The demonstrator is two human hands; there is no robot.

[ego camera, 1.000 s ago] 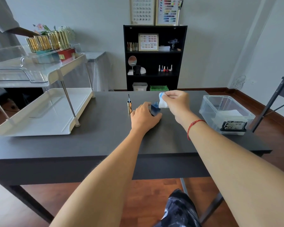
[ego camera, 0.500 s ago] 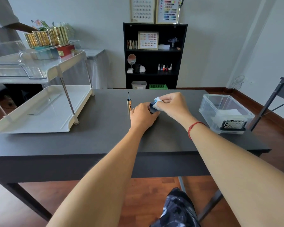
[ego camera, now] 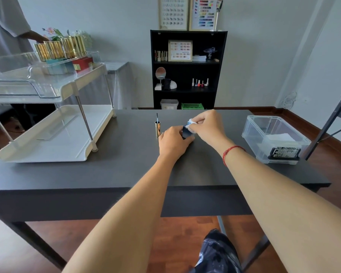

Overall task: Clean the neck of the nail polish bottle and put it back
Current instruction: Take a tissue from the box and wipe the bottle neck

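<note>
Findings, largest item first.

**Table**: dark, matte and flat, directly under the bottle. Spilled polish would mark it and would be hard to see.

**Two-tier rack**: white moulded trays on metal posts, well to the left of the bottle. It is judged to be the return place, so the bottle has a long way to travel.

**Clear plastic box**: rigid with rounded corners, well to the right of the bottle, with white sheets inside.

**Left hand**: curled around the bottle's near left side, bracing it on the table.

**Right hand**: pinches the pad against the bottle's top.

**Cap**: a slim, glossy gold cylinder just left of the bottle, standing on end with its brush upward. A knock from the left hand's knuckles would topple it and smear the table.

**Nail polish bottle**: small, dark blue, square-shouldered and uncapped. Its neck is hidden. Rubbing harder than the brace can resist could tip it over.

**Pad**: soft, white and crumpled, tinted blue. A soiled face could put polish back on the neck.
</note>
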